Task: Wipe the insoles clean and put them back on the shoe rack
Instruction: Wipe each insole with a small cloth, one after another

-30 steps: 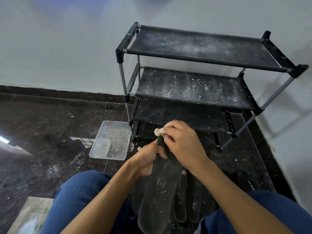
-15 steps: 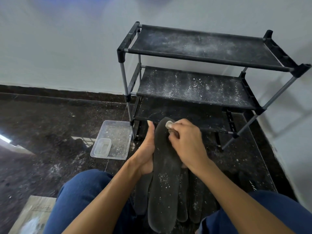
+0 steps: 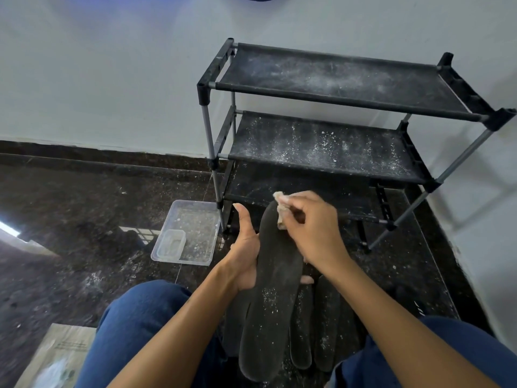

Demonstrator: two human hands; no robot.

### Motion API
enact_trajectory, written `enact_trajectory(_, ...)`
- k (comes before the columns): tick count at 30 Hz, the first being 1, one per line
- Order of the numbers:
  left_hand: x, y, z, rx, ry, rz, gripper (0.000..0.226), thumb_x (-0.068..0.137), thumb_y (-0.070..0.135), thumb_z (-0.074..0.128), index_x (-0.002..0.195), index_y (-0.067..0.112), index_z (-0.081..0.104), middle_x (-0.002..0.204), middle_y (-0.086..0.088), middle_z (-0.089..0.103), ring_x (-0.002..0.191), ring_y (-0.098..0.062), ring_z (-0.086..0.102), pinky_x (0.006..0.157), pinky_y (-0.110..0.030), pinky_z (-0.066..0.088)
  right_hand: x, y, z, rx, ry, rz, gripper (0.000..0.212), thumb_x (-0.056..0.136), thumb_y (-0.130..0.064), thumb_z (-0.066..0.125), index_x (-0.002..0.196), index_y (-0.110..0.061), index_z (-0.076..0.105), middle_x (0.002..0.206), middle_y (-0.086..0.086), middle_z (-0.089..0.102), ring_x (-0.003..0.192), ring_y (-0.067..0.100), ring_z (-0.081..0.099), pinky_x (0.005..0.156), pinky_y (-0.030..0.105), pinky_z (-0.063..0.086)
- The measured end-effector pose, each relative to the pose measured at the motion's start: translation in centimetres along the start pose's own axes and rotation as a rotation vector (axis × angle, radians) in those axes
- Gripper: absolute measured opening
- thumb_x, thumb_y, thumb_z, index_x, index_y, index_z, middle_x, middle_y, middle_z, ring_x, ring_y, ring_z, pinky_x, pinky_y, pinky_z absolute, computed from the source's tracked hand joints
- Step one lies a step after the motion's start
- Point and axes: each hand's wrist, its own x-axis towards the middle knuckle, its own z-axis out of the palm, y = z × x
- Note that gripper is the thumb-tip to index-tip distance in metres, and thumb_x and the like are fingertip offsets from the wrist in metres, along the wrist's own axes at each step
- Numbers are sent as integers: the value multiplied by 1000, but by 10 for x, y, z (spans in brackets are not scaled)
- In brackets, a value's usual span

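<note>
Dim, even indoor light. Bright window glare on glossy floor at left. Soft shoe rack shadow on wall at right. Wide-angle bending at edges. Right hand slightly motion-blurred; rest sharp.

No readable text anywhere.

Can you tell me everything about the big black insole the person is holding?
The insole is long, dark and foot-shaped, looking like soft foam or felt. White specks dust its lower half; the upper part looks cleaner. It tilts up, far end toward the shoe rack. The left hand holds its left edge, and the right hand presses a small pale cloth near its far end.
</note>
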Motion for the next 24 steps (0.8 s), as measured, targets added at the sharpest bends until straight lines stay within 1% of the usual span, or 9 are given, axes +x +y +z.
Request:
enact_trajectory(3, 5, 2, -9, 24, 212, 29, 115, 53, 97, 18, 100, 8, 74, 111, -24, 65, 104, -38, 63, 91, -54, 49, -11, -8, 11, 6, -196, -24, 22, 84, -6, 62, 103, -11, 72, 101, -2, 65, 87, 9, 64, 84, 30, 54)
enact_trajectory(6, 10, 5, -24, 120, 399, 95, 115, 47, 102, 19, 103, 10, 57, 96, -18, 57, 93, -31, 58, 83, -41, 50, -25, -14, 16, 54, -317, 49, 23, 78, -3, 64, 97, -9, 74, 100, -3, 67, 87, 9, 64, 83, 31, 54)
enact_trajectory(8, 8, 7, -22, 107, 379, 99, 115, 54, 100, 12, 103, 5, 54, 96, -15, 68, 89, -25, 67, 79, -35, 51, -31, -19, 12, 91, -396, 105, 14, 76, -3, 65, 84, -7, 74, 89, -1, 68, 77, 10, 66, 80, 31, 55)
enact_trajectory(11, 2, 11, -12, 52, 230, 99, 125, 56, 97, 15, 127, 2, 56, 124, -22, 62, 115, -33, 60, 97, -39, 48, -32, -27, -3, 66, -602, 142, 8, 77, -11, 69, 81, -13, 76, 77, 3, 72, 67, 8, 67, 70, 22, 56)
enact_trajectory(12, 1, 11, -9, 56, 242, 105, 122, 58, 96, 16, 120, 2, 62, 116, -24, 65, 107, -34, 64, 90, -39, 52, -29, -26, -8, 82, -589, 158, 6, 78, -15, 70, 81, -14, 76, 73, 3, 72, 64, 8, 68, 65, 21, 56)
enact_trajectory(14, 1, 9, -8, 37, 228, 90, 113, 63, 93, 16, 102, 3, 72, 95, -24, 70, 83, -34, 70, 73, -43, 58, -20, -20, -14, 129, -384, 172, 8, 81, -18, 71, 83, -12, 75, 69, 3, 72, 59, 10, 68, 58, 25, 56)
enact_trajectory(17, 0, 6, -5, 4, 70, 40, 110, 63, 93, 21, 126, 13, 61, 126, -23, 60, 112, -40, 59, 95, -66, 41, -3, -4, -13, -4, -52, 18, 12, 86, -11, 65, 95, -8, 73, 91, 1, 67, 77, 10, 66, 69, 22, 55)
enact_trajectory(20, 0, 4, -6, 44, 59, 20, 110, 62, 93, 20, 125, 15, 62, 131, -24, 56, 122, -43, 51, 99, -66, 37, 0, -3, -2, -71, -79, -73, 17, 87, -4, 61, 101, -3, 71, 102, 4, 65, 87, 12, 62, 82, 20, 50)
enact_trajectory(24, 3, 7, -12, 139, 285, 130, 103, 61, 94, 20, 78, 8, 74, 84, -16, 69, 81, -28, 68, 79, -39, 55, -19, -15, 10, -85, -300, -38, 20, 82, -6, 64, 100, -9, 73, 104, -2, 67, 92, 7, 61, 87, 21, 49)
